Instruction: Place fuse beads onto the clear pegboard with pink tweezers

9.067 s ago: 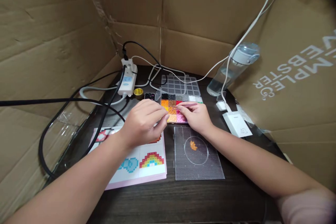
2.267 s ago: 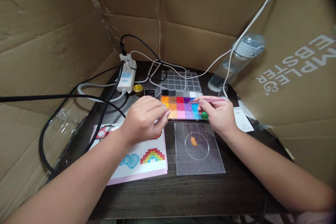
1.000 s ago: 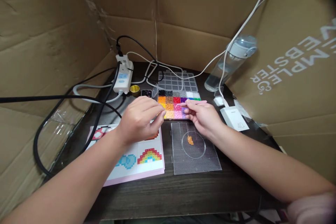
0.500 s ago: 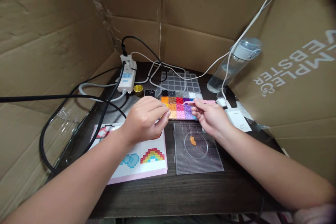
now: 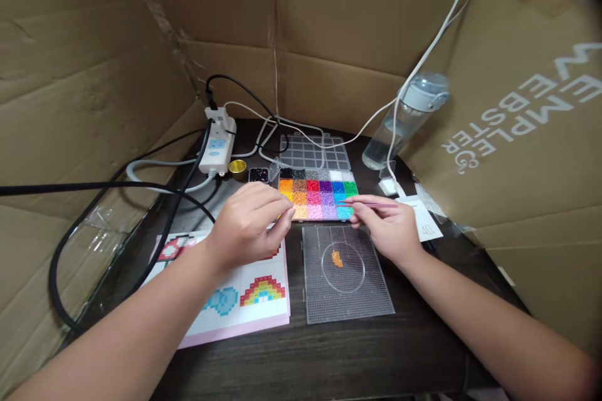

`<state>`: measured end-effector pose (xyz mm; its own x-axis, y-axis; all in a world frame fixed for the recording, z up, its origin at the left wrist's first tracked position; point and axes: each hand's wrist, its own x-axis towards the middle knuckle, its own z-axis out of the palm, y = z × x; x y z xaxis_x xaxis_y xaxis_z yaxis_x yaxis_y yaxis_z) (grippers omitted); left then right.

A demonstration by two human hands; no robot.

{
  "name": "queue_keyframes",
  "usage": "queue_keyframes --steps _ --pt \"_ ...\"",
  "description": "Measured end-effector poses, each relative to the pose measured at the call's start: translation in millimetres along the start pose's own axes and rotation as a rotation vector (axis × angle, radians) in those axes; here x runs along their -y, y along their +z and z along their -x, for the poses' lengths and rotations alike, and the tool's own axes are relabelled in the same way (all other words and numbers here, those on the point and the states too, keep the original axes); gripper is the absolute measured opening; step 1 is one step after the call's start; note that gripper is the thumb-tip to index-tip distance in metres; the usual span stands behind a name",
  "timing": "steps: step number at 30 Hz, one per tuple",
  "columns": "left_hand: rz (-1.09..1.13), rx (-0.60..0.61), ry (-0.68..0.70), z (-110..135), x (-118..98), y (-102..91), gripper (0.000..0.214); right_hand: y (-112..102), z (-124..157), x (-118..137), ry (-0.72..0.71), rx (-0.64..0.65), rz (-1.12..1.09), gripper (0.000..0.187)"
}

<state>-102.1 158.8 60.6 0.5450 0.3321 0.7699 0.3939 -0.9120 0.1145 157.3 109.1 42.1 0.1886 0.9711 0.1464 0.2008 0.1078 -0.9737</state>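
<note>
My right hand (image 5: 388, 225) pinches a pair of pink tweezers (image 5: 371, 204), its tips pointing left over the blue side of the bead box (image 5: 313, 194). That box holds small beads sorted by colour, with its clear lid (image 5: 313, 151) folded back behind. Above the pattern sheet (image 5: 221, 326), my left hand (image 5: 251, 225) is closed, thumb and fingertips together near the box's front left corner; anything between them is too small to make out. On the clear pegboard (image 5: 376, 301) in front, a small patch of orange beads (image 5: 337, 259) sits within a round outline.
A power strip (image 5: 217, 144) with black and white cables stands at the back left, near a yellow round tin (image 5: 237, 169) and a small tray of dark beads (image 5: 258, 175). A water bottle (image 5: 399, 122) and white charger (image 5: 426, 219) are on the right. Cardboard walls enclose the table.
The camera view has shifted, so the scene sits further left and slightly lower. My right hand has moved slightly right relative to the bead box, tweezers still held. My left hand stays closed.
</note>
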Motion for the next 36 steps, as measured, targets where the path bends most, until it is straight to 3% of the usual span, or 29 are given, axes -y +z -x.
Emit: queue_keyframes --steps 4,6,17,36 --pt "-0.010 -0.003 0.000 -1 0 -2.4 0.007 25 -20 1 -0.256 0.129 0.157 0.013" --pt "-0.007 -0.006 -0.007 -1 0 -3.2 0.008 34 -26 -3 -0.309 0.130 0.199 0.013" --pt "0.019 0.022 -0.056 1 -2 -1.6 0.010 40 -23 -15 -0.099 0.051 0.115 0.018" --pt "0.022 0.022 -0.044 1 -1 -2.1 0.011 42 -26 -15 -0.061 0.046 0.087 0.017"
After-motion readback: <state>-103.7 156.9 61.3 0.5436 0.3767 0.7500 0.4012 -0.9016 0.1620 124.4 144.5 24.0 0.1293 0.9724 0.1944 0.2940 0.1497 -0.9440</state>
